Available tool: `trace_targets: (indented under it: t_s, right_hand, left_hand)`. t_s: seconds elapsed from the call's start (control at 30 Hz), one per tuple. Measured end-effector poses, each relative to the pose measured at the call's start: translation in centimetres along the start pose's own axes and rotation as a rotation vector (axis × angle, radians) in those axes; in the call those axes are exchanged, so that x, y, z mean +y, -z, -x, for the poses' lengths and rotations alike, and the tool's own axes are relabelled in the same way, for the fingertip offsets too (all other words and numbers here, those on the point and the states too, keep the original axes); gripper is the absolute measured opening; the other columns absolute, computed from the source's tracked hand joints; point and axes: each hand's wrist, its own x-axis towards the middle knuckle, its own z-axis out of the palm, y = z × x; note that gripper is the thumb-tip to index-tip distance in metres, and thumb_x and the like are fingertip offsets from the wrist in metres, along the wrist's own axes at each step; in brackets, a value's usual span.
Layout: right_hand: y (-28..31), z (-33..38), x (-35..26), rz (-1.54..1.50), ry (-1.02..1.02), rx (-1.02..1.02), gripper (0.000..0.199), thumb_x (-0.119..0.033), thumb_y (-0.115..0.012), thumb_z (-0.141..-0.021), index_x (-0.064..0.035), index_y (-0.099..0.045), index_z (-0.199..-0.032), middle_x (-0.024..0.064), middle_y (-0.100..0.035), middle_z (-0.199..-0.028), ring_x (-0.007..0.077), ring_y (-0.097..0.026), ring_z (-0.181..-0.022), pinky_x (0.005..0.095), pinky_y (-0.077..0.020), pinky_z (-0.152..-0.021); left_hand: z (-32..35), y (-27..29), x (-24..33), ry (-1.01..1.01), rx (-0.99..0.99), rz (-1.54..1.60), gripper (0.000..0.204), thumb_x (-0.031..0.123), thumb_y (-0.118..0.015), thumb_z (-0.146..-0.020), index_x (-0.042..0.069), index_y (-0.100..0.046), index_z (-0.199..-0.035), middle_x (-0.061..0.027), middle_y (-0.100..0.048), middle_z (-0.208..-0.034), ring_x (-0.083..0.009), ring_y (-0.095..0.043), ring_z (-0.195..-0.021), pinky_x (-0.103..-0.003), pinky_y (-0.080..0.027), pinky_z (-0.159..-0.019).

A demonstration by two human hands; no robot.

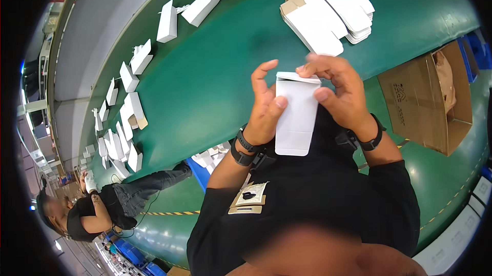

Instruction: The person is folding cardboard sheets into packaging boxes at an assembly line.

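Observation:
A small white carton (295, 114) is held up between my two hands in front of my chest. Its top flap (297, 77) lies almost flat over the upper end, with a thin dark gap under its edge. My left hand (264, 106) grips the carton's left side, thumb on the front face and index finger raised off it. On the other side, my right hand (340, 87) has its thumb at the upper right edge, while its fingers bend over the top and touch the flap. The carton's back and anything inside it are hidden.
Two stacks of flat white cartons (315, 22) lie on the green table (215, 66). Standing white boxes (167, 22) and cables line its far left side. An open brown cardboard box (417, 101) is at the right. Another person (97, 204) works at the lower left.

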Motion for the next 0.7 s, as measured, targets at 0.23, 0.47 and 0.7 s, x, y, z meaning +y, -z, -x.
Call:
trace_targets:
  t_s: [0.23, 0.47, 0.7]
  right_hand:
    - [0.9, -1.1, -1.1, -0.213, -0.331, -0.113, 0.014, -0.001, -0.069, -0.084, 0.0010, -0.069, -0.098, 0.0109, -0.065, -0.105, 0.0197, -0.063, -0.103, 0.0331, -0.0498, -0.091]
    - [1.6, -1.4, -0.7, -0.245, -0.393, -0.102, 0.015, 0.003, -0.066, -0.085, 0.0012, -0.067, -0.099, 0.0113, -0.065, -0.106, 0.0179, -0.062, -0.102, 0.0321, -0.0514, -0.089]
    - [2.2, -2.1, -0.3, -0.226, -0.455, -0.120, 0.012, -0.002, -0.066, -0.087, 0.0004, -0.070, -0.098, 0.0092, -0.066, -0.103, 0.0167, -0.064, -0.097, 0.0299, -0.0524, -0.087]
  left_hand:
    - [-0.4, -0.2, -0.2, -0.056, -0.049, -0.194, 0.076, 0.011, -0.055, -0.095, 0.013, -0.005, -0.152, -0.0222, -0.054, -0.128, -0.0241, -0.056, -0.114, -0.038, -0.045, -0.096]
    - [-0.7, -0.6, -0.3, -0.085, -0.086, -0.370, 0.077, 0.004, -0.056, -0.091, 0.013, -0.009, -0.151, -0.0226, -0.055, -0.124, -0.0246, -0.059, -0.109, -0.038, -0.046, -0.094]
    - [-1.2, -0.4, -0.6, -0.086, -0.068, -0.353, 0.066, 0.007, -0.053, -0.094, 0.011, -0.015, -0.149, -0.0205, -0.055, -0.121, -0.0229, -0.058, -0.105, -0.038, -0.046, -0.092]
